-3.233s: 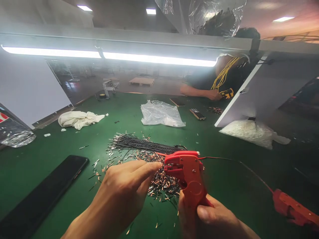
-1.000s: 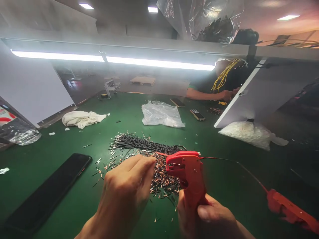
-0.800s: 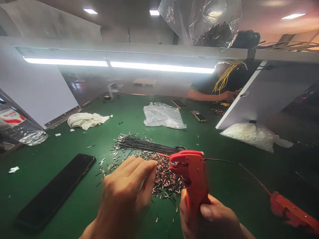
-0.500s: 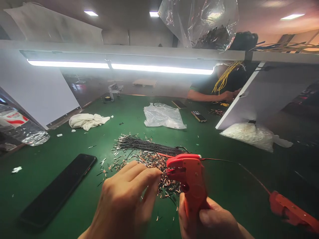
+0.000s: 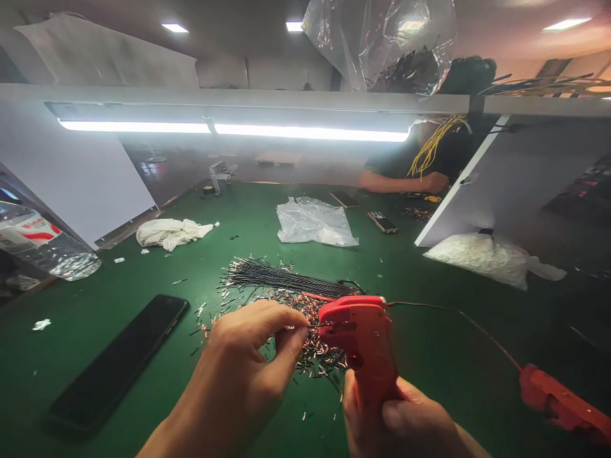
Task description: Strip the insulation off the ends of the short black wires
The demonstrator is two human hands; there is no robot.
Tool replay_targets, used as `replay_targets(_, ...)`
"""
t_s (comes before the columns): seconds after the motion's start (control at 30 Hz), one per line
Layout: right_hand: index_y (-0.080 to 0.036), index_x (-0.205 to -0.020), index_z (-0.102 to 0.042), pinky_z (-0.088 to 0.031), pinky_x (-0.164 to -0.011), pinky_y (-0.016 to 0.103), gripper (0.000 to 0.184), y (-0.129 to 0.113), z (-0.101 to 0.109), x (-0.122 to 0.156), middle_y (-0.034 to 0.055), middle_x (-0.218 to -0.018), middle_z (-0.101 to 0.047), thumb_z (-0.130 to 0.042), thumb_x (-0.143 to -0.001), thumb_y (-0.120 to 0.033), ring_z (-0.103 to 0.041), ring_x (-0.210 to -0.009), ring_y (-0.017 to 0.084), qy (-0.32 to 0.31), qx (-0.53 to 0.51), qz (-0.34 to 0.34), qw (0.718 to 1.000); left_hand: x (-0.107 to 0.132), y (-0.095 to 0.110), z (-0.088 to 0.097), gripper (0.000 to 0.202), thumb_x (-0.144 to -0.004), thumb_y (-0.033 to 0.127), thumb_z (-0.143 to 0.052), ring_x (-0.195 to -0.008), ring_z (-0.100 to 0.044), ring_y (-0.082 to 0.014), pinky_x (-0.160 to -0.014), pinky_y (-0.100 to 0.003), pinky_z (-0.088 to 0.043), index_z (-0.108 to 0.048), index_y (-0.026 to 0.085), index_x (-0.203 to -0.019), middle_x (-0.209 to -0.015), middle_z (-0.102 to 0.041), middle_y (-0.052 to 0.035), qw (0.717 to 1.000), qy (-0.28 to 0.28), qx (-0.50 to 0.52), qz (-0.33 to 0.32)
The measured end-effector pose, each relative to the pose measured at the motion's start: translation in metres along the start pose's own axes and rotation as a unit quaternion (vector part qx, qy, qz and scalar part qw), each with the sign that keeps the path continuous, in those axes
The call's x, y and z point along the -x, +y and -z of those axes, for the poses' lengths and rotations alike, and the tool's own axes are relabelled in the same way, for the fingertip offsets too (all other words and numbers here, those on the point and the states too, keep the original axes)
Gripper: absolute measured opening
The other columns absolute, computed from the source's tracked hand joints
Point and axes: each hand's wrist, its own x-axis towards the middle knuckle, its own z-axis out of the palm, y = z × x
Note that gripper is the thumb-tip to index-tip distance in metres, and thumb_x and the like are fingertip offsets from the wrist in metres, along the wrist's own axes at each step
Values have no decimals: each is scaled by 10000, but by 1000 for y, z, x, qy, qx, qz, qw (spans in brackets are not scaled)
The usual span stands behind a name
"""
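Note:
Between its thumb and fingertips my left hand [image 5: 260, 353] pinches a thin black wire [image 5: 315, 326], whose end sits in the jaws of a red wire stripper [image 5: 370, 337]. My right hand [image 5: 410, 413] is wrapped round the stripper's handles and holds it upright. Just behind both hands lies a bundle of black wires [image 5: 286, 278] with bare ends pointing left. A heap of cut insulation bits and copper scraps [image 5: 324, 353] spreads under the stripper's jaws, partly hidden by my left hand.
A black phone [image 5: 124, 362] lies at left, near a plastic bottle [image 5: 48, 245] and white cloth [image 5: 172, 233]. A clear bag [image 5: 315, 221] is behind the wires. A second red stripper [image 5: 563, 401] and a bag of white pieces [image 5: 482, 257] lie right. A co-worker's arm [image 5: 401, 183] rests across the bench.
The stripper's jaws have closed over the wire end. My left hand has turned, its thumb now showing against the wire. My right hand stays about where it was.

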Motion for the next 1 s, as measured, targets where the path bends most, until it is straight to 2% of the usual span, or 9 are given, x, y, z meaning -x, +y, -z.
replay_targets(0.17,-124,-933,-623,-403,-581,271,447,3,6,-1,44,-712,-624,-773,-687,-466,-550,-617,156,-23,4,-11,1000,-2,1,-4,155,-850,146,-592,-602,-624,-83,-529,-201,-457,-704,240,-800,-703,-697,55,1000,-3,23,6)
replay_targets(0.4,-111,-916,-633,-379,-582,264,437,0,-14,6,39,-702,-614,-731,-727,-492,-523,-602,140,35,5,58,998,-5,2,2,183,-867,162,-588,-530,-546,-75,-438,-200,-350,-718,253,-778,-664,-657,46,1000,-13,1,-26)
replay_targets(0.5,-110,-908,-640,-383,-583,268,446,0,-18,6,40,-693,-615,-750,-698,-487,-523,-601,143,33,8,56,998,-5,1,4,190,-879,177,-574,-524,-538,-80,-463,-210,-375,-718,255,-783,-654,-634,44,999,-36,-21,-16)
replay_targets(0.7,-123,-943,-616,-390,-575,260,441,3,-11,9,43,-717,-601,-745,-734,-489,-522,-609,141,51,14,35,998,-5,1,2,194,-888,184,-562,-569,-578,-91,-528,-227,-421,-710,237,-775,-681,-652,34,999,-49,-10,-11)
replay_targets(0.87,-132,-1090,-585,-369,-519,234,589,6,-2,5,0,-665,-578,-784,-684,-510,-478,-533,115,38,16,19,999,-5,0,3,185,-866,179,-580,-578,-592,-102,-534,-231,-429,-716,246,-759,-671,-668,37,998,-58,-4,3)
replay_targets(1.0,-141,-993,-606,-360,-491,236,514,8,5,-1,-29,-589,-519,-775,-698,-527,-430,-474,100,38,19,7,999,-4,-3,2,167,-853,167,-588,-569,-593,-95,-512,-208,-423,-702,241,-756,-665,-683,49,998,-65,2,3)
